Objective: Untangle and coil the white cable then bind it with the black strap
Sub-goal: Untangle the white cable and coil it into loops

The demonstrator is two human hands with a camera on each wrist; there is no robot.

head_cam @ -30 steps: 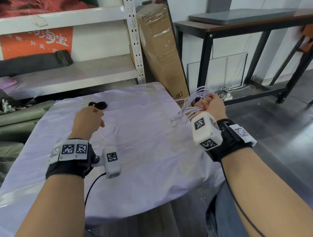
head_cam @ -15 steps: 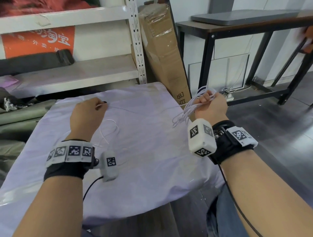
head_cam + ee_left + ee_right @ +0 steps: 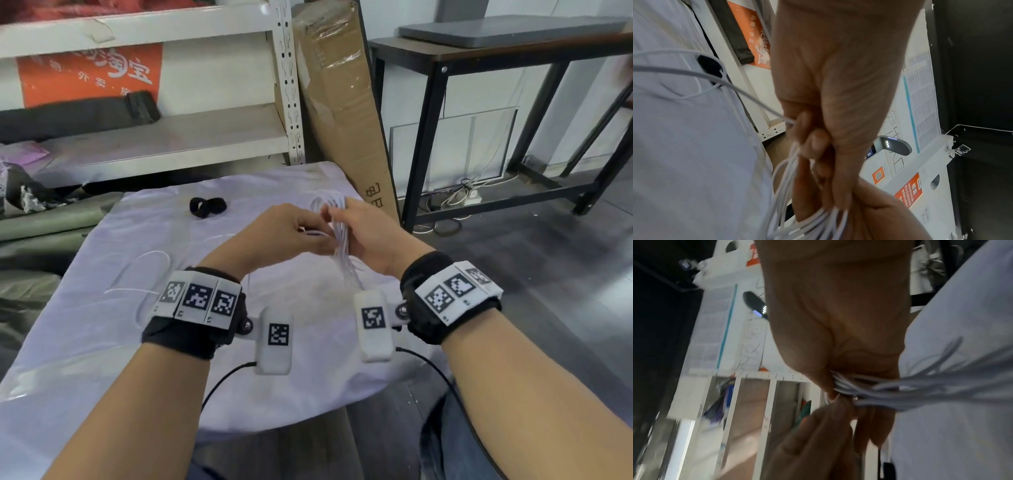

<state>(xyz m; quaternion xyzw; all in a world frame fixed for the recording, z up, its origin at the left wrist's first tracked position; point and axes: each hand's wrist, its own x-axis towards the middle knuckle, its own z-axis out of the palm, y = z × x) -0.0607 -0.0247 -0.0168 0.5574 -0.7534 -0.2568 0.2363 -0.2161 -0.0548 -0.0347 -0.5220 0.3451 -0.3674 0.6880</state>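
Several loops of the thin white cable (image 3: 339, 236) hang bunched in my right hand (image 3: 370, 236), whose fingers curl round them above the table's right part. My left hand (image 3: 291, 233) meets it from the left and pinches a strand of the same cable (image 3: 748, 95). In the right wrist view the bundle (image 3: 890, 389) runs out of the fist to the right. A loose tail of cable (image 3: 144, 274) lies curved on the cloth at the left. The black strap (image 3: 208, 206) lies curled on the cloth beyond my hands, untouched.
A pale lilac cloth (image 3: 102, 342) covers the table. Behind it stands a metal shelf rack (image 3: 287, 85), with a tall cardboard box (image 3: 342, 102) leaning beside it. A black-framed desk (image 3: 513, 68) stands at the right over dark floor.
My left hand came right from the cloth near the strap, drawing a strand along, and my right hand swung left with the loops; both hands now meet over the table.
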